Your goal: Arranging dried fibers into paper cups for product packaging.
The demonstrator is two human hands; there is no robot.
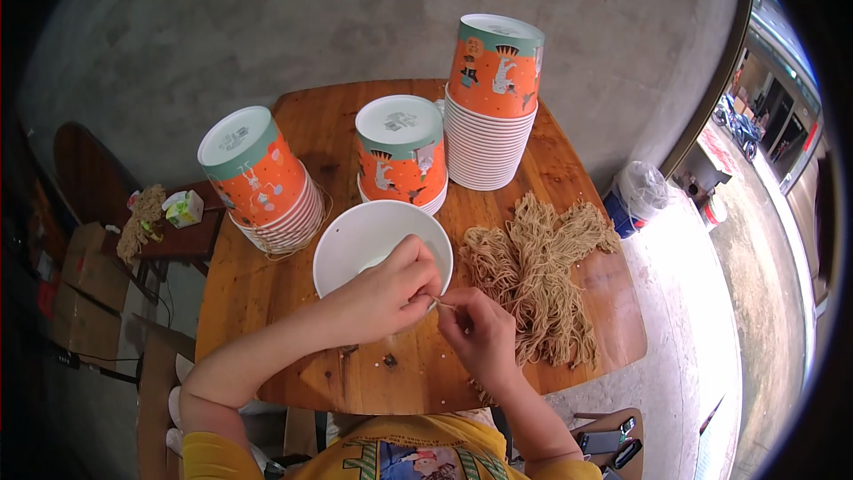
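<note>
A white paper bucket (342,244) stands mouth up near the middle of the wooden table. Over its near right rim, my left hand (391,298) is closed in a pinch on a thin tan cord. Just to its right, my right hand (480,329) pinches the same cord, a short bit of which shows between the fingertips. Whether the cord passes through the bucket's wall is hidden behind my left hand. To the right of my hands lies a loose heap of tan cords (542,284).
Upside-down stacks of orange and green printed buckets stand at the left (258,178), behind the white bucket (400,160) and at the far right (493,98). A blue bin (625,213) with a plastic bag is on the floor beyond the table's right edge. A stool (613,440) holds dark items.
</note>
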